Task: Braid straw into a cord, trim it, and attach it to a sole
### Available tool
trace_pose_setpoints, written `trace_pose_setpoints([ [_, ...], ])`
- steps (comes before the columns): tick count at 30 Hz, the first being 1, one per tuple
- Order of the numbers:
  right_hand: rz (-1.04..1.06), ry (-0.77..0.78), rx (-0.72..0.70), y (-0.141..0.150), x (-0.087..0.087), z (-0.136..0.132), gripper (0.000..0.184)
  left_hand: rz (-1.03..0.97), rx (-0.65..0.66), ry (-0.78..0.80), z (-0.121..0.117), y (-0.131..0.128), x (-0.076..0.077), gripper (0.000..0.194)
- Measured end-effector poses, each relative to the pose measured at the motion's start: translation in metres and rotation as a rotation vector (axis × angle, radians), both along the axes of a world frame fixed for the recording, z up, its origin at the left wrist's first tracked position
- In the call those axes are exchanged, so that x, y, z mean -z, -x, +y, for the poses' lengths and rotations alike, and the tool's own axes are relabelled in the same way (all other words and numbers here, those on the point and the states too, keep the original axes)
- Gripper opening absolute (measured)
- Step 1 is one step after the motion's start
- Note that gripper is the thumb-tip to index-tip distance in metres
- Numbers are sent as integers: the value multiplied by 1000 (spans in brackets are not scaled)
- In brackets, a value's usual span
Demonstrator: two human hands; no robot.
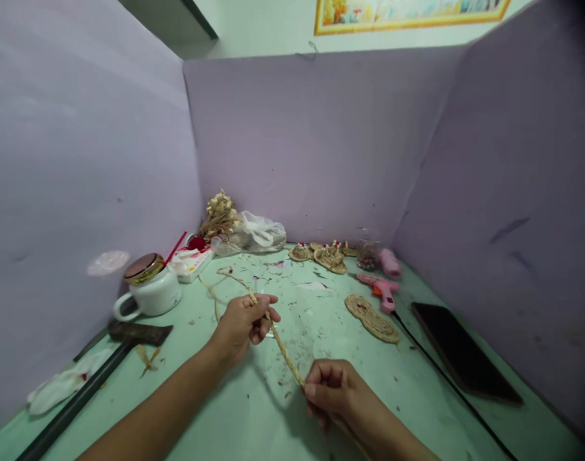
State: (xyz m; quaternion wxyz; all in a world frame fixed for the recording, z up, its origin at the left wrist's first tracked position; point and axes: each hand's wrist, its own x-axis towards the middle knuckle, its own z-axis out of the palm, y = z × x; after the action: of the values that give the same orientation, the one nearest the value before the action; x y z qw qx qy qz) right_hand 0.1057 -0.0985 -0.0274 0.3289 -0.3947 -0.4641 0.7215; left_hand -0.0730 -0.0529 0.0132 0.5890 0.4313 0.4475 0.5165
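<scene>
Two bare hands share one braided cord (285, 355) in the head view, the only view given. The left hand (247, 326) has its thumb and fingers closed on it, and the right hand (333, 387) pinches it nearer the body. Between them the length runs nearly straight, so the spacing of the grips probably serves to keep it taut and under control. Beyond the left hand, its thinner part trails over the green table (235, 410).

On the right lies a flat coiled piece (372, 318), with a pink glue gun (381, 289) just beside it, on its side; its black cable (446, 368) runs toward the lower edge, perhaps so as to stay out from under the hands. A dark flat device (465, 353) rests farther right. Small woven pieces (329, 257) with red and white bits sit at the back, likely put there to free the middle. On the left, a hammer (105, 372) and a lidded white mug (155, 291) stand aside from the hands, maybe for the same reason.

No writing or brand is legible: the white box (192, 264) carries red and yellow print too small to read, and the mug's mark is unclear.
</scene>
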Motion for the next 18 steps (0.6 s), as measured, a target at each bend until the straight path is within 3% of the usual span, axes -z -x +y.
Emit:
trace_pose_setpoints([
  [8,-70,-248,-109,-3,7,-7,37,48,-31,185,19,-19,35,27],
  [14,-119,-192,-121,0,24,3,45,-111,-7,116,27,-14,50,31],
  [18,-115,-125,-97,0,27,5,42,-134,-1,91,28,-4,50,33],
])
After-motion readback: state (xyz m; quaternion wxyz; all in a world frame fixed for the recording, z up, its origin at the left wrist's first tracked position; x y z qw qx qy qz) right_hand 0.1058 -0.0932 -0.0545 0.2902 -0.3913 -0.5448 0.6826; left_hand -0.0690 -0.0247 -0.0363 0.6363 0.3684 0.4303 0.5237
